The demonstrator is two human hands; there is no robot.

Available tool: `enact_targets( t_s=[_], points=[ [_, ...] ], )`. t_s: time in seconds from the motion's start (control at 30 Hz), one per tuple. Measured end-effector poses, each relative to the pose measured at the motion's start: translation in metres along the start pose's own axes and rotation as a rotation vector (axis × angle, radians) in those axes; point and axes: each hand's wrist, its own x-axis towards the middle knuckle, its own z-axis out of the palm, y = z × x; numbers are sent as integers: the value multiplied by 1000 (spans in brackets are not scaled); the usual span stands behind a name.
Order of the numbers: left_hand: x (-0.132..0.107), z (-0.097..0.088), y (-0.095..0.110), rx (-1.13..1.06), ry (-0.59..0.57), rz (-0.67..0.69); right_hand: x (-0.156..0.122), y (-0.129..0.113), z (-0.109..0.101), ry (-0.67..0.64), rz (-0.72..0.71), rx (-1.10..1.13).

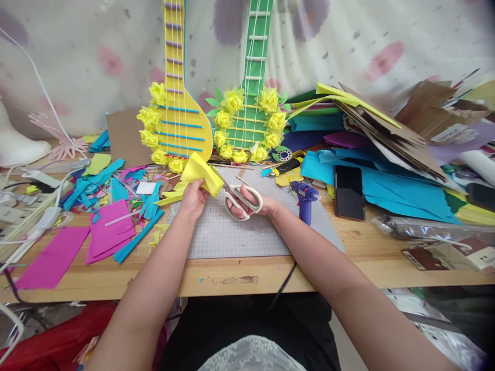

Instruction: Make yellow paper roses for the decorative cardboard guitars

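My left hand (194, 200) grips a folded piece of yellow paper (201, 174) above the grey cutting mat (247, 242). In my right hand (260, 202) is a pair of scissors (240, 202) with white and grey handles, my fingers through the loops. The blades point up and left, and their tips are at the right edge of the paper, partly hidden by it. Behind my hands stand a yellow paper guitar (185, 113) and a green one (249, 111), both with yellow paper flowers along their lower bodies. Yellow strips (170, 197) lie left of my left hand.
A blue glue gun (305, 201) stands on the mat's right side, with a phone (349, 192) beyond it. Blue paper sheets (402, 188) and cardboard (390, 134) pile up at the right. Magenta sheets (54, 256), paper scraps and white cables (48, 219) cover the left.
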Motion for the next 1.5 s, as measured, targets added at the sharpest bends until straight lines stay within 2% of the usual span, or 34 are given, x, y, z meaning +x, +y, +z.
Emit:
enact_targets(
  t_s=[0.1,0.2,0.37,0.5,0.73,1.0,1.17,1.5],
  points=[
    [-2,3,-3,34,-24,-6,2,2,-4,11,10,11],
    [-3,5,-4,34,-13,-4,5,2,-6,34,15,38],
    [0,3,-4,19,-2,-24,7,2,-5,87,-65,53],
    [0,3,-4,21,19,-31,7,3,-4,111,-45,44],
    [-6,10,-8,54,-8,-30,9,2,-9,72,-46,58],
    [-10,14,-6,63,19,-40,9,3,-6,168,-67,37],
    [-12,15,-9,108,14,-47,11,3,-13,147,-19,55],
    [-11,14,-15,155,5,-45,13,-2,-16,135,-80,13]
  ],
)
